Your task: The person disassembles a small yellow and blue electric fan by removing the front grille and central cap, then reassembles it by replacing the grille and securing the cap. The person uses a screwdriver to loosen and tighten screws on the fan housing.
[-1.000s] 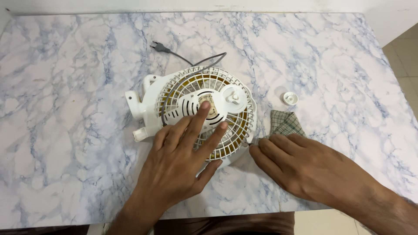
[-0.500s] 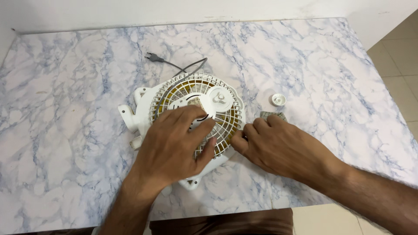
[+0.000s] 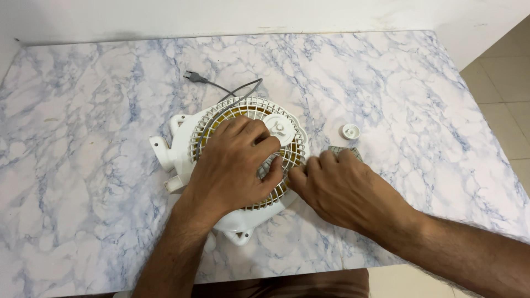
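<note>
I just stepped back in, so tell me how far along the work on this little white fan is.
Done: a small white cap lies loose on the marble table, apart from the fan. In hand: the left hand presses the front grille; the right hand works its right rim. Left: the grille is still on the fan.

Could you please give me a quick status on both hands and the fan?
Left hand flat on fan grille. Right hand at grille's right edge. Fan face-up on marble table. Small white cap lies apart.

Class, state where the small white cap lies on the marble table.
In the head view, the cap lies on the table, right of the fan, just beyond the right hand.
</note>
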